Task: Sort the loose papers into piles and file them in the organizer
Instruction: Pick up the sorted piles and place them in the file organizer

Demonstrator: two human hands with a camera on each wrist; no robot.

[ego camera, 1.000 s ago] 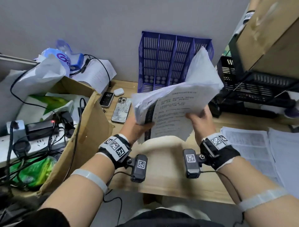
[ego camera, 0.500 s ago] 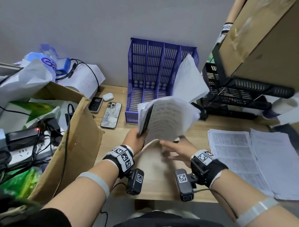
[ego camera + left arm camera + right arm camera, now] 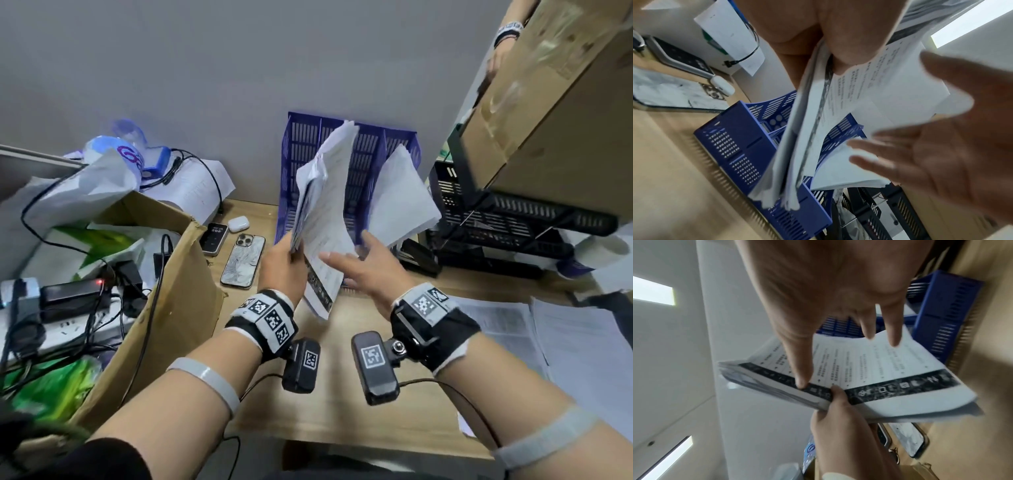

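Observation:
My left hand (image 3: 284, 263) grips a thick stack of printed papers (image 3: 322, 219) by its lower edge and holds it upright in front of the blue slotted organizer (image 3: 298, 154). My right hand (image 3: 363, 267) is spread open at the stack's right face, with straight fingers touching the top sheet. The right wrist view shows its fingertips (image 3: 801, 382) on the stack (image 3: 879, 366) near the black printed band, and my left hand (image 3: 838, 418) pinching that edge. A second wad of papers (image 3: 400, 198) leans in the organizer's right compartment. More sheets (image 3: 507, 325) lie flat on the desk at right.
An open cardboard box (image 3: 164, 291) with cables and a power strip crowds the left. Two phones (image 3: 243, 260) and an earbud case (image 3: 238, 223) lie left of the organizer. A black tray rack (image 3: 513, 219) under a large carton (image 3: 548, 102) stands at right.
The stack swung from lying flat between both hands to standing upright nearer the organizer. My right hand let go of it and now lies open against its side.

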